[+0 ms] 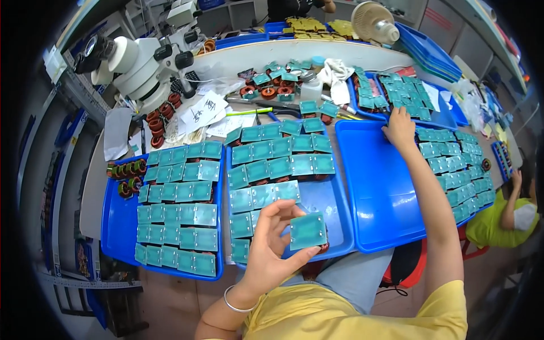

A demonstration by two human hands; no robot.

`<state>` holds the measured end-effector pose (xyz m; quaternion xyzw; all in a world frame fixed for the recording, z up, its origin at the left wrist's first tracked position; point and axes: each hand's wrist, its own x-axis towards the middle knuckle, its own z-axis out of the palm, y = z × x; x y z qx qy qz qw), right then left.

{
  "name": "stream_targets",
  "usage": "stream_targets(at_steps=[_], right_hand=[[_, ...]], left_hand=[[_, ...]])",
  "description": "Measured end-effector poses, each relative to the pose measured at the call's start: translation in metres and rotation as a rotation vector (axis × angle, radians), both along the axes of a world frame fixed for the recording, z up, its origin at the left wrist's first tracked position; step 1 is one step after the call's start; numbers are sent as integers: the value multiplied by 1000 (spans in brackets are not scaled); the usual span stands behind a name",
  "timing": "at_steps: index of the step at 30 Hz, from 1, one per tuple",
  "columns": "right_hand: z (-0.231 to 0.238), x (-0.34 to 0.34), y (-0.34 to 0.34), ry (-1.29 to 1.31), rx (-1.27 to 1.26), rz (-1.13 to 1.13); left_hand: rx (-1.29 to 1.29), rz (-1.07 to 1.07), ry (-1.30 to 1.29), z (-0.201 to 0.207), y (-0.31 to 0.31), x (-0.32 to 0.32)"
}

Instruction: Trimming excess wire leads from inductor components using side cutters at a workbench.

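My left hand [267, 249] holds up a wire-wound coil with a square green board [307, 229] facing me, pinched between thumb and fingers. The board hides most of the coil; some reddish wire shows at its lower right. Below it is the middle blue tray [334, 212], partly filled with rows of similar green-topped coils [272, 148]. My right hand [400, 130] is stretched forward, fingers curled, where the bare blue tray [379, 195] meets a far tray of green-topped pieces [405, 93]. The hand hides whatever its fingertips grip.
More green-topped coils fill a left tray [217, 249] and lie in rows at the right [453, 164]. A microscope [136, 68], loose coils [269, 92], papers [201, 111], a bottle [311, 88] and a fan [374, 22] stand behind. Another person [513, 218] sits at the right.
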<state>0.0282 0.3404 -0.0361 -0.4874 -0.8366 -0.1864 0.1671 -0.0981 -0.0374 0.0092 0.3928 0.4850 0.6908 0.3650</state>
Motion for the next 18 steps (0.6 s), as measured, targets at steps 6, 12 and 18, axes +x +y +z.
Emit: stream_targets(at_steps=[6,12,18], right_hand=[[55,8,-110,598,-851,615],[86,34,-226,657,-1424,1120],[98,51,-257,620,-1202,1064]], left_hand=[[-107,-177,-531,10,-10,5],[-109,-384,-746,13,-12,15],[-80,-412,-711,1,-20,34]])
